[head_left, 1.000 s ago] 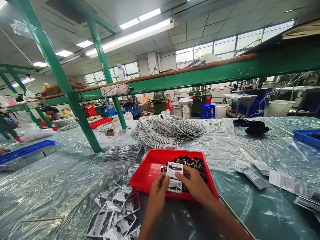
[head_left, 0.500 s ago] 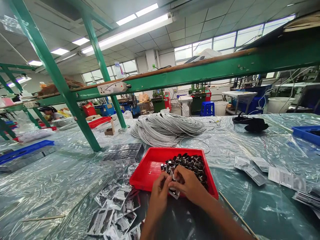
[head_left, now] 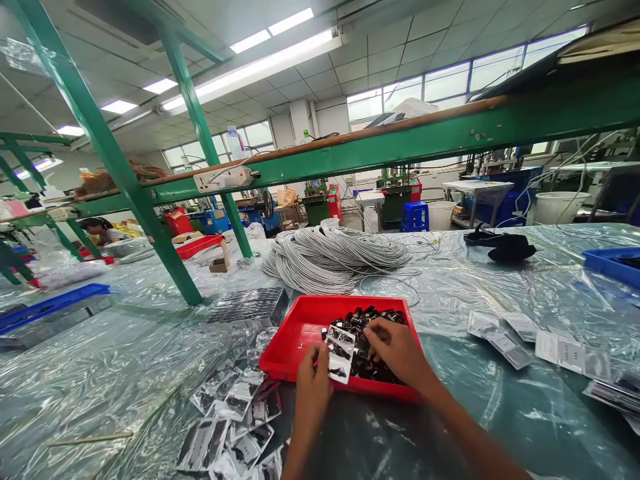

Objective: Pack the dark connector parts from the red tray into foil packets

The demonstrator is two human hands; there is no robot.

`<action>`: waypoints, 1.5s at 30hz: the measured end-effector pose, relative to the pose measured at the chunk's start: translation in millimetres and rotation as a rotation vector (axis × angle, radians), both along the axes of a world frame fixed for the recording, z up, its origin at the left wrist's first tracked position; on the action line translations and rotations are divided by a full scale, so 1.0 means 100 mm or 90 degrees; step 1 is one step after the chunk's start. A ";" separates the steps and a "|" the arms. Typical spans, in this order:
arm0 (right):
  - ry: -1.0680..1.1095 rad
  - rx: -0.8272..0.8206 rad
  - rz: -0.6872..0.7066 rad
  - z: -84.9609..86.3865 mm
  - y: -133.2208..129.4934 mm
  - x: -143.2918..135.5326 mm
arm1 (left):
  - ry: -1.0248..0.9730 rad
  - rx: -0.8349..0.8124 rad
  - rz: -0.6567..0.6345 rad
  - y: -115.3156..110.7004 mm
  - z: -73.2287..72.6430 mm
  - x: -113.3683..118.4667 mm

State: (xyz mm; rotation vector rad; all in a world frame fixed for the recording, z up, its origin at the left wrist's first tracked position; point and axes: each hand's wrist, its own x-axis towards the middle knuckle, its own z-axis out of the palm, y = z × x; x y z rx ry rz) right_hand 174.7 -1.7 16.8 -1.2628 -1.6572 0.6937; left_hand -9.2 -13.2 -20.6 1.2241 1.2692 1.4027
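A red tray (head_left: pixel 295 333) sits in front of me with a heap of small dark parts (head_left: pixel 376 320) in its right half. My left hand (head_left: pixel 313 383) holds a small clear packet (head_left: pixel 340 353) upright over the tray's front edge. My right hand (head_left: pixel 395 350) rests on the heap of dark parts, fingers curled down into them; whether it grips one is hidden. Left of the tray lies a pile of filled packets (head_left: pixel 235 413) on the plastic-covered table.
A big coil of grey cable (head_left: pixel 335 257) lies behind the tray. Green frame posts (head_left: pixel 150 200) rise at the left. Blue trays (head_left: pixel 50 303) sit at the left and far right (head_left: pixel 613 263). Flat packets (head_left: pixel 505 333) lie at the right. A person sits far left.
My hands have come apart: the right one left the packet and moved onto the heap of parts, while the left keeps the packet, now upright again.
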 end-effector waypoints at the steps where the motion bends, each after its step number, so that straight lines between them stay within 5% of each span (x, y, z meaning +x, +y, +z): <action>1: -0.024 0.015 -0.064 -0.01 0.02 0.02 | -0.019 -0.014 -0.010 0.02 -0.02 -0.01; 4: -0.103 0.032 -0.160 -0.02 0.02 0.00 | -0.092 -0.017 -0.076 0.04 -0.02 -0.02; 8: 0.012 -0.088 0.097 -0.03 -0.06 -0.17 | -0.182 -0.006 -0.172 0.02 0.02 -0.01; 16: 0.254 -0.135 0.124 -0.03 -0.10 -0.30 | -0.086 0.049 -0.221 -0.05 0.07 -0.01; 21: 0.489 -0.323 0.296 -0.09 -0.13 -0.39 | -0.122 0.092 -0.245 -0.10 0.10 -0.01; 23: 0.471 -0.377 0.330 -0.10 -0.14 -0.40 | -0.111 0.090 -0.240 -0.10 0.09 -0.01; 25: 0.354 -0.314 0.233 -0.08 -0.15 -0.39 | -0.072 0.089 -0.202 -0.10 0.09 -0.01; 28: 0.138 -0.063 0.020 -0.02 -0.16 -0.34 | 0.010 0.096 -0.134 -0.11 0.11 0.00; 30: 0.048 0.031 0.050 0.01 -0.16 -0.31 | 0.027 0.086 -0.148 -0.12 0.12 0.01; 33: 0.001 0.023 0.201 0.04 -0.15 -0.23 | 0.019 0.055 -0.225 -0.13 0.12 0.01; 36: -0.026 0.029 0.240 0.06 -0.13 -0.12 | 0.034 0.054 -0.252 -0.13 0.12 0.02; 39: -0.021 0.021 0.198 0.03 -0.08 -0.03 | 0.046 0.069 -0.171 -0.11 0.11 0.02; 42: 0.057 -0.057 0.117 -0.03 0.03 0.01 | -0.033 0.082 0.022 -0.06 0.13 -0.07; 45: -0.034 -0.011 -0.014 -0.01 0.09 0.05 | -0.208 0.136 0.241 0.00 0.18 -0.29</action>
